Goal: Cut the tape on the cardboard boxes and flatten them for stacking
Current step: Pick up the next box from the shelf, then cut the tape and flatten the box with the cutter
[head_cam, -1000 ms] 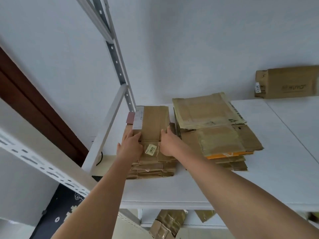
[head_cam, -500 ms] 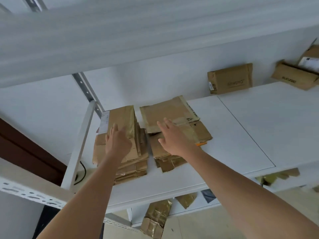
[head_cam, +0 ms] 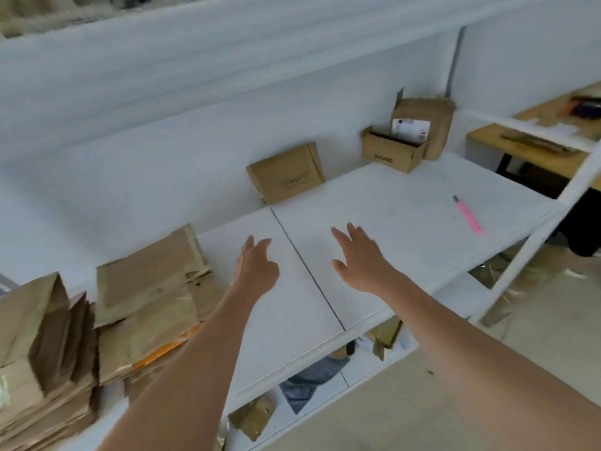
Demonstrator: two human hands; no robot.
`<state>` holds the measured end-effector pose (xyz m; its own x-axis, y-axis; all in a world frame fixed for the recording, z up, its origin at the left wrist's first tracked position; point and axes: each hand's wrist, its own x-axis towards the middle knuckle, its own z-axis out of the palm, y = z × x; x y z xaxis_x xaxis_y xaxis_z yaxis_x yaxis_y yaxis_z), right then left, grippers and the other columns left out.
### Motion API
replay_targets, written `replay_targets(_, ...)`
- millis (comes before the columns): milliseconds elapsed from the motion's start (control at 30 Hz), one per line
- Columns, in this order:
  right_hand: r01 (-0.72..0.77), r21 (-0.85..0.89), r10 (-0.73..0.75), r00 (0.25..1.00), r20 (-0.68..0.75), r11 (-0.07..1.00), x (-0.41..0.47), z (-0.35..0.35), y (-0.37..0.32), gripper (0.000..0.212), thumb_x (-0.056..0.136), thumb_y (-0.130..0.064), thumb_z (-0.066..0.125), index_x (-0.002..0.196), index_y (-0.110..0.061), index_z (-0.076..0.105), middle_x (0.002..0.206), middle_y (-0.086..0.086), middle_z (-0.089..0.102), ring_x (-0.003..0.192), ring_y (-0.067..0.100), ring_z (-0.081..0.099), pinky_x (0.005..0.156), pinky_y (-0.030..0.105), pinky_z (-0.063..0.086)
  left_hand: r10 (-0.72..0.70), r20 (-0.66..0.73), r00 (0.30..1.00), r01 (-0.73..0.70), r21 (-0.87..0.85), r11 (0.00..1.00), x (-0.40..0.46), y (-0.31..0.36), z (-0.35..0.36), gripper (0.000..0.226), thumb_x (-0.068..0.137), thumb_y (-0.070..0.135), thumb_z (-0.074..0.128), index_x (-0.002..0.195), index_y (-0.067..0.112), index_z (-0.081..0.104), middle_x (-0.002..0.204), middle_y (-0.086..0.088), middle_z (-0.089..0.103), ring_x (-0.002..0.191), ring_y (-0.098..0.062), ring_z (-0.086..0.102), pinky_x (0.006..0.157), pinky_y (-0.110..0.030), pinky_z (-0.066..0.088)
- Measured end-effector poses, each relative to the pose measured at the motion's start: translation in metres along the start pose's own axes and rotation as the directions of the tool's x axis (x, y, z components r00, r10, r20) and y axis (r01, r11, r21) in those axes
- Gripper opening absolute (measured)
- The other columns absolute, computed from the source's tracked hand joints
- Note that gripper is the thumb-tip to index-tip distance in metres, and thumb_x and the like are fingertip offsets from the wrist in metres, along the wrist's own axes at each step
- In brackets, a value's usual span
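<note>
Both hands hang over the bare middle of the white shelf (head_cam: 406,203) and hold nothing: the left hand (head_cam: 257,268) has loosely bent fingers, the right hand (head_cam: 364,258) has them straight and spread. Two stacks of flattened boxes (head_cam: 146,297) sit at the shelf's left end, near its front edge. A closed box (head_cam: 286,172) leans at the back edge, and an opened box (head_cam: 393,151) stands in the far right corner. A pink cutter (head_cam: 467,214) lies near the right edge, well apart from both hands
</note>
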<state>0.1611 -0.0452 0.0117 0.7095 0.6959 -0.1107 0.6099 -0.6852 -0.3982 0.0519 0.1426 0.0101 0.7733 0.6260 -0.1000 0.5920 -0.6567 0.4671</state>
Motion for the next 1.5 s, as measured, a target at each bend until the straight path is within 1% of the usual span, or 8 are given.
replay_targets(333, -0.034, 0.163, 0.037, 0.999, -0.017, 0.986, 0.094, -0.015, 0.105, 0.064, 0.104, -0.027, 0.043, 0.157, -0.017, 0.011, 0.162, 0.016, 0.011, 0.15, 0.032, 0.012, 0.121, 0.043, 0.018, 0.05, -0.013, 0.999, -0.049, 0.095, 0.994, 0.115, 0.079, 0.054, 0.065, 0.096, 0.013, 0.05, 0.155, 0.016, 0.021, 0.162, -0.011, 0.016, 0.148, -0.026, 0.021, 0.113, -0.035, 0.028)
replay_targets(533, 0.073, 0.353, -0.034, 0.993, -0.116, 0.933, 0.205, 0.037, 0.137, 0.063, 0.105, -0.026, 0.042, 0.158, -0.017, 0.01, 0.164, 0.01, 0.01, 0.152, 0.024, 0.007, 0.119, 0.034, 0.012, -0.06, -0.229, 0.972, 0.04, -0.091, 0.995, 0.217, 0.037, 0.087, 0.068, 0.095, 0.018, 0.055, 0.153, 0.015, 0.02, 0.152, -0.01, 0.031, 0.126, -0.024, 0.041, 0.087, -0.029, 0.034)
replay_targets(700, 0.143, 0.512, -0.048, 0.98, -0.193, 0.847, 0.302, 0.085, 0.143, 0.068, 0.103, -0.023, 0.046, 0.158, -0.015, 0.005, 0.165, 0.005, 0.004, 0.152, 0.017, 0.004, 0.121, 0.032, 0.011, -0.31, -0.264, 0.913, 0.225, -0.308, 0.924, 0.28, -0.017, 0.122, 0.087, 0.094, 0.03, 0.06, 0.156, 0.012, 0.002, 0.163, -0.009, 0.011, 0.147, -0.031, 0.021, 0.113, -0.047, 0.032)
replay_targets(967, 0.15, 0.437, -0.007, 0.95, -0.311, 0.887, 0.404, 0.093, 0.137, 0.065, 0.1, -0.018, 0.046, 0.155, -0.005, 0.012, 0.162, 0.009, 0.017, 0.145, 0.025, 0.028, 0.112, 0.032, 0.029, -0.285, -0.328, 0.901, 0.243, -0.163, 0.956, 0.346, -0.045, 0.145, 0.056, 0.088, 0.033, 0.053, 0.139, 0.018, 0.036, 0.147, -0.002, 0.039, 0.131, -0.027, 0.043, 0.102, -0.043, 0.039)
replay_targets(1200, 0.178, 0.543, -0.084, 0.978, -0.193, 0.821, 0.391, 0.086, 0.144, 0.073, 0.092, -0.012, 0.05, 0.156, -0.026, 0.017, 0.162, -0.007, 0.018, 0.145, 0.015, 0.023, 0.111, 0.034, 0.028, -0.243, -0.358, 0.901, 0.083, -0.407, 0.91, 0.33, -0.044, 0.143, 0.052, 0.087, 0.025, 0.063, 0.118, 0.038, 0.024, 0.096, 0.028, 0.042, 0.083, 0.002, 0.048, 0.067, -0.027, 0.042)
replay_targets(1267, 0.224, 0.653, -0.113, 0.972, -0.208, 0.723, 0.367, 0.083, 0.151, 0.072, 0.089, -0.011, 0.052, 0.15, -0.035, 0.02, 0.156, -0.004, 0.029, 0.115, 0.009, 0.049, 0.091, 0.03, 0.039, -0.223, -0.437, 0.871, -0.015, -0.477, 0.879, 0.312, -0.037, 0.145, 0.052, 0.088, 0.018, 0.064, 0.118, 0.04, 0.027, 0.105, 0.029, 0.045, 0.087, 0.004, 0.047, 0.076, -0.028, 0.038)
replay_targets(1367, 0.319, 0.778, -0.157, 0.947, -0.28, 0.541, 0.324, 0.08, 0.168, 0.063, 0.092, -0.012, 0.057, 0.14, -0.035, 0.023, 0.161, -0.017, 0.014, 0.077, -0.013, 0.037, 0.073, 0.011, 0.036, -0.177, -0.451, 0.875, -0.139, -0.584, 0.799, 0.276, -0.017, 0.156, 0.045, 0.091, 0.012, 0.063, 0.117, 0.038, 0.036, 0.119, 0.03, 0.052, 0.102, 0.014, 0.051, 0.091, -0.029, 0.036)
replay_targets(1500, 0.356, 0.789, -0.14, 0.933, -0.332, 0.5, 0.249, 0.058, 0.198, 0.045, 0.094, -0.017, 0.063, 0.123, -0.018, 0.028, 0.157, -0.019, 0.011, 0.116, -0.023, 0.033, 0.097, 0.01, 0.038, -0.158, -0.436, 0.886, -0.204, -0.672, 0.712, 0.213, 0.028, 0.164, 0.018, 0.093, 0.028, 0.065, 0.097, 0.035, 0.048, 0.102, 0.027, 0.063, 0.103, 0.01, 0.058, 0.086, -0.019, 0.041)
